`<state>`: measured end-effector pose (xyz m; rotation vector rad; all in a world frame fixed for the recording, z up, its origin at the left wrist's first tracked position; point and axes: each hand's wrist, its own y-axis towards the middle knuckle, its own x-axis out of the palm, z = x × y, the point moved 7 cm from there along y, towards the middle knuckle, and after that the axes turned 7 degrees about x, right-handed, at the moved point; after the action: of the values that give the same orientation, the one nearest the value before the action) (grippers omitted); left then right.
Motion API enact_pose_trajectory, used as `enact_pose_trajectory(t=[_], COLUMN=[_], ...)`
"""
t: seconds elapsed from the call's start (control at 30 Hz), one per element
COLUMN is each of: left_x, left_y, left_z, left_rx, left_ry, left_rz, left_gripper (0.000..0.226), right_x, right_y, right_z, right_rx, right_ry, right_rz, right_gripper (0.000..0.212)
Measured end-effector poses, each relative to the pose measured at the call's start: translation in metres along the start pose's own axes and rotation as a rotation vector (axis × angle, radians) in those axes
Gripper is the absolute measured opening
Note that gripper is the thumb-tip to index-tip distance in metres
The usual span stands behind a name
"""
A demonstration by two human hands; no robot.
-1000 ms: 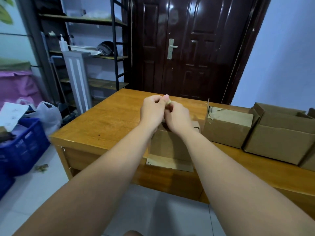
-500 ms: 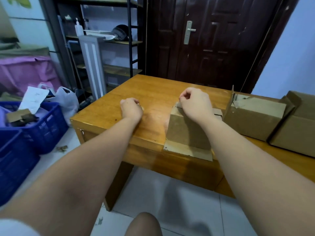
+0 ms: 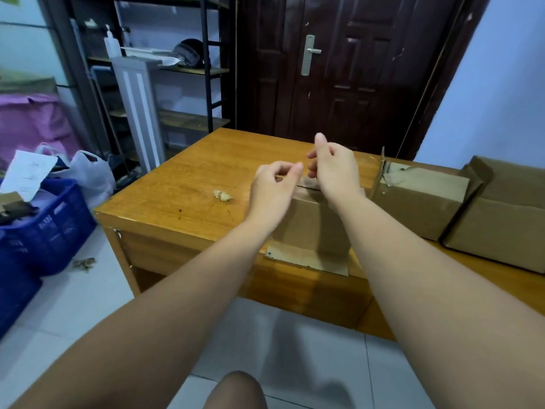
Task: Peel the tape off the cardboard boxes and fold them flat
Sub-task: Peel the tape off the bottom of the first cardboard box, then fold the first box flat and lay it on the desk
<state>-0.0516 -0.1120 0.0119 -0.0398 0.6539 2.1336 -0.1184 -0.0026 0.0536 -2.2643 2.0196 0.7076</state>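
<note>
The small brown cardboard box (image 3: 312, 225) stands at the near edge of the orange wooden table (image 3: 177, 199); both hands hover just above its top; the left hand (image 3: 274, 187) has loosely curled fingers, nothing visible in them; the right hand (image 3: 334, 171), thumb raised, likewise; a crumpled pale tape wad (image 3: 223, 196) lies on the table left of the box.

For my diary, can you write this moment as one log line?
left hand, right hand: above nearest brown cardboard box | crumpled tape wad: on wooden table
</note>
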Motion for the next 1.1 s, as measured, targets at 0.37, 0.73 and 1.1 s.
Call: enact_pose_trajectory(t=[0.37, 0.73, 1.1], left_x=[0.008, 0.002, -0.007], left_y=[-0.024, -0.032, -0.044], left_z=[0.009, 0.014, 0.037], left_rx=[-0.28, -0.348, -0.194], left_ry=[0.323, 0.269, 0.045], left_rz=[0.019, 0.041, 0.172], left_gripper=[0.05, 0.041, 0.019], right_x=[-0.05, -0.082, -0.077], right_y=[-0.028, -0.048, -0.066], right_z=[0.0, 0.039, 0.035], right_rx=[0.056, 0.133, 0.117], right_ry=[-0.147, -0.087, 0.066], right_rz=[0.347, 0.306, 0.195], right_gripper=[0.05, 0.032, 0.037])
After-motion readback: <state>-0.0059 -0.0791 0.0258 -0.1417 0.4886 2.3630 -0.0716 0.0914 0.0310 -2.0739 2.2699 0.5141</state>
